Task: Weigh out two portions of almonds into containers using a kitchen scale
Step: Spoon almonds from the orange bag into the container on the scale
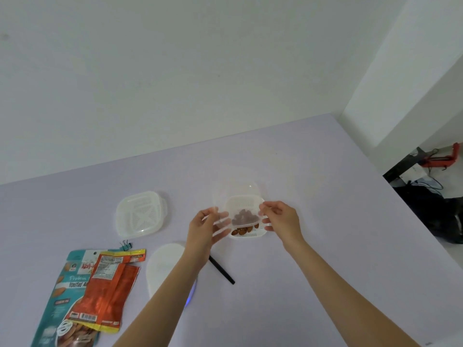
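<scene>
Step in hand, as judged: closing the first portion.

Left hand (pixel 208 226) and right hand (pixel 283 219) each pinch one side of a clear lid (pixel 238 196), fingers curled on its edges. The lid hangs between the hands, tilted, near edge low, over a white slotted container (pixel 259 232). Lid is blurred, so whether it touches the container rim cannot be told.

Almonds (pixel 241 231) lie in that container, directly under the lid and between the two hands.

Scale (pixel 162 266): white, on the table under the left forearm, near side of the left hand. The filled container is not on it.

Second container (pixel 140 214): well to the left of the left hand, lid on; no almonds visible through it.

Also left of the left forearm: teal almond bag (pixel 59 294), orange bag (pixel 110 284) lying across it, binder clip (pixel 126 244). A black stick (pixel 221 270) lies between the forearms.

Next move calls for: level the lid, line its corners up with the rim, press down evenly at both sides. Second portion appears not yet weighed.
</scene>
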